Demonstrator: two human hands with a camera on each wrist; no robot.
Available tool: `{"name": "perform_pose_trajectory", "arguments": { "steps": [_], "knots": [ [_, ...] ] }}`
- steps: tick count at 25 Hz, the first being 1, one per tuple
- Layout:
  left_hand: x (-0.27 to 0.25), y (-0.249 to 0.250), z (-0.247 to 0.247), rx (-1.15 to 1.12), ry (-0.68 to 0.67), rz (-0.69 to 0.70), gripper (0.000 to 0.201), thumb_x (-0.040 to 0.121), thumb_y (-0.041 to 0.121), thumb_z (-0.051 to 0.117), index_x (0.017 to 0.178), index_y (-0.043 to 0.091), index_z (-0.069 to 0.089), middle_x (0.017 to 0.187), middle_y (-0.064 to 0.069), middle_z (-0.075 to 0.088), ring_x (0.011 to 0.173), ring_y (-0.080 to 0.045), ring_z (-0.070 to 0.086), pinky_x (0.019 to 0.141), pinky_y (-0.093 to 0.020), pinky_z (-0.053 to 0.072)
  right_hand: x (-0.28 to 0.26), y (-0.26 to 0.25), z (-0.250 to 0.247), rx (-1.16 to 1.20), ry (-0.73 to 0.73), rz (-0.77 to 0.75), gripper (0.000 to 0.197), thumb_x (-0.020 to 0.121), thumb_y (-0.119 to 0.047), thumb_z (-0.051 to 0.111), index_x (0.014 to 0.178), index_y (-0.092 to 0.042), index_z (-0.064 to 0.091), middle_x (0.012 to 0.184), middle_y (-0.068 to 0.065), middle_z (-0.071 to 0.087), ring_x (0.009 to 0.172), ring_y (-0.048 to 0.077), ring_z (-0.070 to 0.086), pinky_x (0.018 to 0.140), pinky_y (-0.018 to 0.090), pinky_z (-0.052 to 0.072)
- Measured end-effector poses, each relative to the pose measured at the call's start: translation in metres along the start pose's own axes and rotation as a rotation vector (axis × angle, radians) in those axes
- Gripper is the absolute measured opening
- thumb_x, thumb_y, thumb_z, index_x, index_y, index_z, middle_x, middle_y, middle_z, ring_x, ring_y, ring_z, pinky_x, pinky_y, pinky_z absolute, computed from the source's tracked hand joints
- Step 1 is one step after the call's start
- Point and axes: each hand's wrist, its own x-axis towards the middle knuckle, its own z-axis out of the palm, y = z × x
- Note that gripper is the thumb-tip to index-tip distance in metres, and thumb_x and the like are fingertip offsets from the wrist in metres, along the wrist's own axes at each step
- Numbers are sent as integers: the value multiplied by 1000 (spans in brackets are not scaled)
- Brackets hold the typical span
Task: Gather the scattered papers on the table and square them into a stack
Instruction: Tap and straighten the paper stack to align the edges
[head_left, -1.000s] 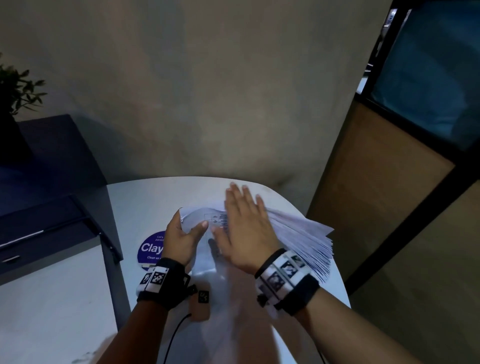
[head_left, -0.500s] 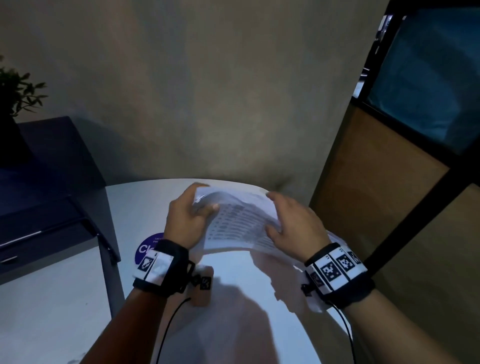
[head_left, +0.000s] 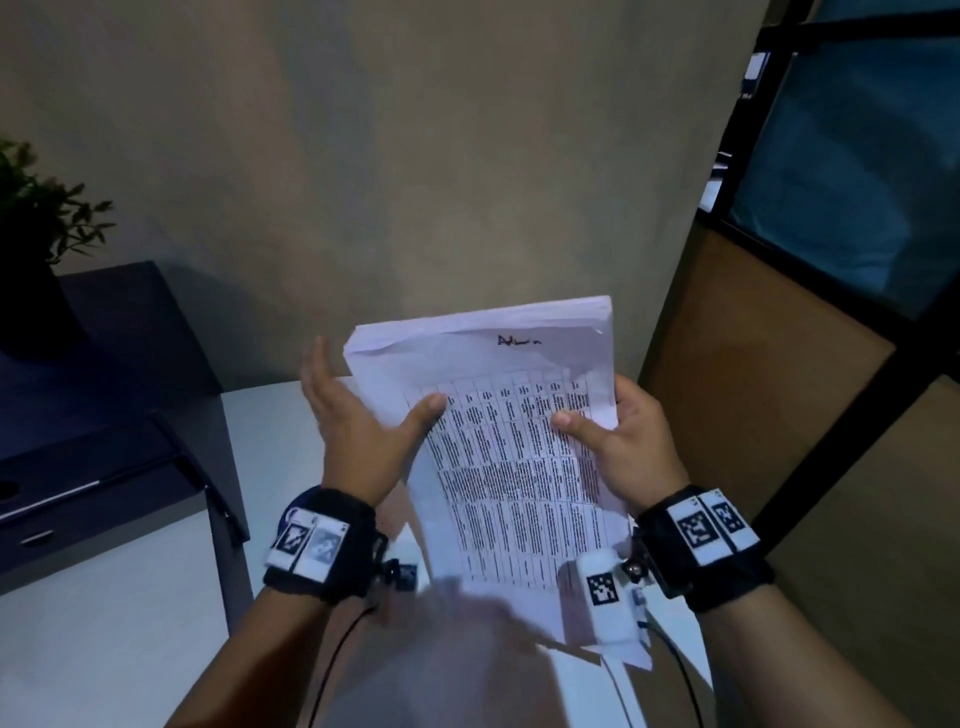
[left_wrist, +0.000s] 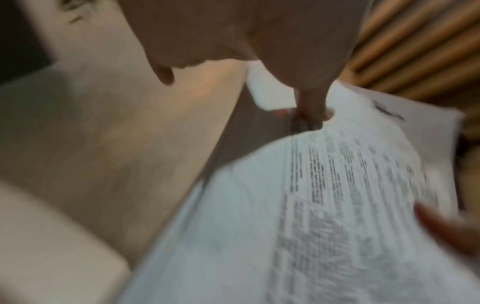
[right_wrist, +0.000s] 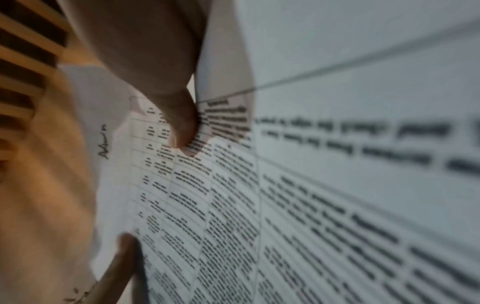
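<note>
Currently the stack of papers (head_left: 514, 457) stands tilted upright over the table (head_left: 270, 431), printed grid facing the person. At its right edge the right hand (head_left: 628, 441) pinches it, thumb in front, fingers behind. At its left edge the left hand (head_left: 353, 421) is spread, fingers straight, thumb touching the top sheet
</note>
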Motion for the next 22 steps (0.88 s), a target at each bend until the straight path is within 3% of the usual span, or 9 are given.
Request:
{"name": "perform_pose_trajectory", "arguments": {
  "steps": [2,3,5,6,9,12,16,18,22],
  "knots": [
    [-14,-12,2,-461,-162,-241,128,57,68,81,153,31,5,161,-5,27,135,-4,46,112,-42,39,-2,10,-1,100,12,58,33,84,6,67,113,-9,64,92,-2,78,88,12,74,74,25,60],
    [-18,-14,3,-585,-234,-280,117,63,56,83,153,21,17,152,-7,45,126,-9,57,103,-39,49,-3,14,0,146,16,87,33,85,7,66,112,-11,63,95,-1,78,92,15,74,79,30,61],
    [-19,-8,7,-642,-311,-243,77,78,32,81,141,9,44,126,-8,68,115,-22,66,87,-31,58,-4,20,6,207,40,105,36,88,7,63,116,-15,61,101,1,77,99,16,72,83,33,60],
    [-18,-2,9,-587,-321,-191,56,85,22,75,135,13,51,118,-4,70,110,-16,68,83,-25,58,-4,21,10,208,70,77,37,89,6,62,118,-16,59,102,0,76,99,12,72,80,27,59],
    [-17,16,14,-230,-267,58,27,94,24,62,112,39,48,102,19,62,89,15,62,70,-7,50,0,22,23,75,168,-91,35,93,-4,62,122,-23,53,104,-11,71,96,2,69,76,18,55],
    [-28,14,18,-201,-132,86,27,95,28,62,107,42,42,100,25,59,86,19,60,66,-4,48,-4,36,32,-93,132,-153,30,97,-20,59,114,-41,48,101,-21,67,97,0,66,78,19,55],
    [-45,-19,18,-134,-163,-74,26,89,44,60,106,50,41,103,18,63,95,-8,66,74,-34,60,-22,71,36,-209,51,-18,29,99,-21,54,121,-33,40,106,-20,61,101,-3,62,73,14,48],
    [-45,-18,20,-120,-160,-82,19,96,37,58,101,49,43,101,15,63,91,-7,65,75,-43,60,-23,77,38,-225,93,-1,22,101,-21,50,120,-28,41,104,-18,62,94,-7,62,69,11,46],
    [-39,-5,17,-197,-101,-45,20,99,25,53,102,43,45,100,21,61,84,15,62,68,-17,55,-21,74,41,-239,161,-60,17,102,-18,47,116,-25,43,100,-17,62,87,-15,60,66,5,45]
  ]
}}
